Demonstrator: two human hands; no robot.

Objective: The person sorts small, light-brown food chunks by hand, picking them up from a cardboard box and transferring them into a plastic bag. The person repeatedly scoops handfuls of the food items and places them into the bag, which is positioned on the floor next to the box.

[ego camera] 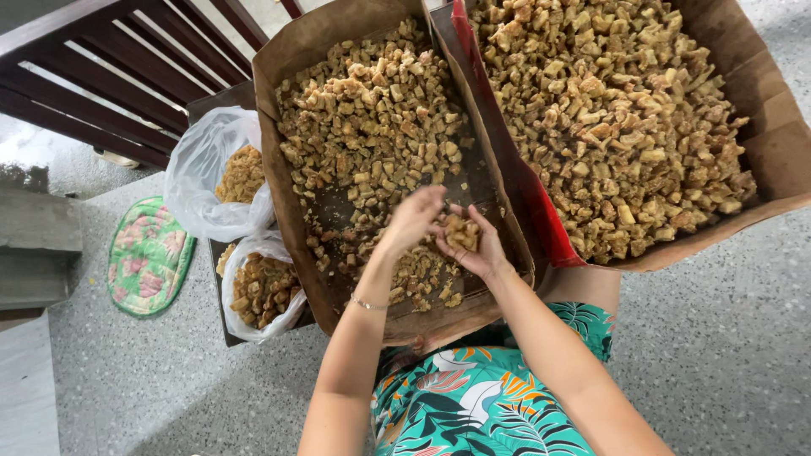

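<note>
Two hands meeting over the left cardboard box [279, 160], low in its near half. Right hand [473, 245] lying palm up, cupping a small heap of fried pieces [461, 231] in half-curled fingers. Left hand [411, 218] hanging fingers-down beside that heap, fingertips bunched, touching or nearly touching it; not telling whether anything is pinched there. Thin bracelet [368, 304] circling the left wrist. Box bottom showing bare and dark between scattered pieces, thicker layer lying toward the far end. Second box [777, 143] with a red inner flap sitting just beside on the right, heaped full. Two clear plastic bags [203, 181] of the same pieces standing left of the first box, flowered pot holder [148, 257] lying farther left on the speckled floor.
</note>
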